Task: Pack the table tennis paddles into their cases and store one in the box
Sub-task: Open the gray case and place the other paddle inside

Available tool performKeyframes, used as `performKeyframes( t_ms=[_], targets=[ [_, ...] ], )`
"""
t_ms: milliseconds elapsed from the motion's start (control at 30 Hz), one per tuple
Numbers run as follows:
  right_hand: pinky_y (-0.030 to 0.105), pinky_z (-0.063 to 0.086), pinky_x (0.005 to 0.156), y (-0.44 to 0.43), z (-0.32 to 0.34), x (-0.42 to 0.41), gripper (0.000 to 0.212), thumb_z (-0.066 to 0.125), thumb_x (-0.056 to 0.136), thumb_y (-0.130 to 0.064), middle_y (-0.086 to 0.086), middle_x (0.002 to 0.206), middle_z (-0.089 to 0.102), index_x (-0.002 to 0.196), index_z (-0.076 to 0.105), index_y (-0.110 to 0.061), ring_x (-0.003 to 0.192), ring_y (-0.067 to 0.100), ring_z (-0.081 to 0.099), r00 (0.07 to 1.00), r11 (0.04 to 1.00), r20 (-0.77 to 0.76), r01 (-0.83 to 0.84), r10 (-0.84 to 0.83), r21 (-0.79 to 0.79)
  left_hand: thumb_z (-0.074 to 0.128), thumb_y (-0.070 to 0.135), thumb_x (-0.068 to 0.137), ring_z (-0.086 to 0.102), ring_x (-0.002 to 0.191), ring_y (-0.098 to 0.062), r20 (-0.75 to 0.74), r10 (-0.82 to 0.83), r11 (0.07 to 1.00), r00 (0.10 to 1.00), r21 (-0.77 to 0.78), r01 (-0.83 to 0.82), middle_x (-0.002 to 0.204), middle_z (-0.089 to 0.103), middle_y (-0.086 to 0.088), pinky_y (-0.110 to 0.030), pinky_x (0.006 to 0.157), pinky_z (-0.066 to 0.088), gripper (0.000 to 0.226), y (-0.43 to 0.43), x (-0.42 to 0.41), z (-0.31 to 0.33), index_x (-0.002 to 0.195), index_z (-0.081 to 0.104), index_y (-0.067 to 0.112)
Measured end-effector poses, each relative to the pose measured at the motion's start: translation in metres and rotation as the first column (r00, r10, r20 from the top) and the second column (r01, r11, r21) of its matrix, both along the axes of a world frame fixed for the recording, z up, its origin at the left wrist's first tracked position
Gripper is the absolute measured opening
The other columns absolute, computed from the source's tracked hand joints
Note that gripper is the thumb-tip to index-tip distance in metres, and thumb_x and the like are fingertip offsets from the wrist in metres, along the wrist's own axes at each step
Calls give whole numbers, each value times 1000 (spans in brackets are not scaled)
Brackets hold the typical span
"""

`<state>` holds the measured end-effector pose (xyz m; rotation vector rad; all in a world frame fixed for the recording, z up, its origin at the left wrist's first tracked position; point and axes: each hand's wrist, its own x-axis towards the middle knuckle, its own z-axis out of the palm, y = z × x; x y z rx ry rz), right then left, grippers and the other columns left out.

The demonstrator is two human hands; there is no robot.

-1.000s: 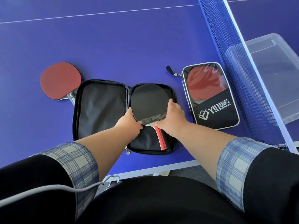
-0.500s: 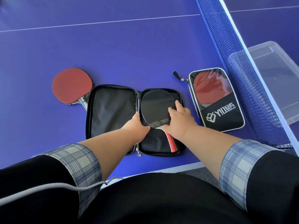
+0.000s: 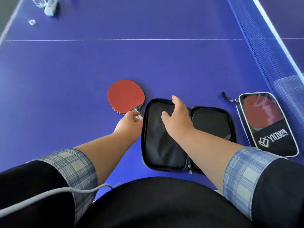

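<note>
A black zip case [image 3: 162, 142] lies open flat on the blue table. A black-faced paddle [image 3: 212, 122] rests in its right half. My right hand [image 3: 178, 119] hovers open over the empty left half, fingers spread. A red paddle [image 3: 125, 96] lies just left of the case, and my left hand [image 3: 130, 124] has its fingers closing on the handle [image 3: 138, 113]. At the right lies a second, closed case with a clear window [image 3: 268, 124], a red paddle visible inside.
The blue net [image 3: 263, 51] runs along the right side, with a clear plastic box [image 3: 289, 86] partly visible behind it. A bottle and small objects [image 3: 49, 7] sit at the far left corner. The table's near edge is close to my body.
Both hands left the black paddle in the case's right half. My left hand went left to the red paddle's handle; my right hand moved over the empty left half. The view tilted up.
</note>
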<state>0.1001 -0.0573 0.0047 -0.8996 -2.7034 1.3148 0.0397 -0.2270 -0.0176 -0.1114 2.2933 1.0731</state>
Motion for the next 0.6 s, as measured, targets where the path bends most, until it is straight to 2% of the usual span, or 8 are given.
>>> performKeyframes(
  t_ms=[67,167,267,333,400,500,533,600],
  targets=[
    [24,32,103,-18,5,-25,65,57,96,-22,-1,156,40,155,30,-20,140,14,40,997,992,-53,50,-57,-120,46,25,86,64,67,-20,45,91,996,995,-3,-91,94,71,-2,-32,57,55,34,-26,-17,-4,116,48,39],
    [23,35,96,-32,8,-64,59,52,98,-19,0,154,43,153,33,-19,133,13,47,998,979,-26,57,-64,-198,51,25,86,67,102,-32,60,167,986,984,16,-168,117,67,-12,-50,89,56,47,-50,-44,-14,132,50,24],
    [25,34,88,-38,0,-99,59,48,98,-23,-3,156,41,155,32,-24,116,12,49,995,969,89,66,-45,-239,55,29,82,65,109,-34,98,240,968,966,47,-245,123,65,-13,-51,93,54,55,-57,-70,-25,136,48,21],
    [23,34,76,-41,-10,-117,63,47,98,-23,-4,156,41,158,26,-25,111,15,49,979,966,202,71,-20,-248,56,31,78,66,106,-33,131,270,959,954,55,-278,119,65,-12,-49,90,55,55,-56,-83,-32,132,50,22],
    [22,33,67,-43,-19,-128,67,46,98,-20,-2,151,45,160,21,-25,110,19,52,950,973,312,69,3,-219,52,28,74,65,81,-31,221,277,950,935,80,-300,93,65,-9,-38,71,55,40,-52,-88,-34,114,54,25],
    [27,37,76,-43,-28,-141,66,45,98,-14,1,145,47,159,22,-23,106,21,49,910,995,410,-21,57,-94,48,28,78,52,56,-23,239,313,938,919,75,-339,73,57,-1,-26,50,38,27,-48,-87,-40,104,57,25],
    [27,38,76,-44,-31,-145,57,46,98,-11,0,132,52,152,34,-25,104,23,49,905,996,419,-50,78,-78,49,29,82,57,58,-22,208,337,931,918,71,-358,82,63,-1,-26,51,40,31,-47,-86,-43,111,58,27],
    [28,35,61,-47,-35,-153,30,47,93,-5,-5,93,45,99,47,-34,88,26,43,899,994,426,-96,105,-43,50,30,86,65,69,-22,186,389,909,902,84,-409,101,68,-1,-28,54,45,43,-43,-86,-47,129,52,30]
  ],
)
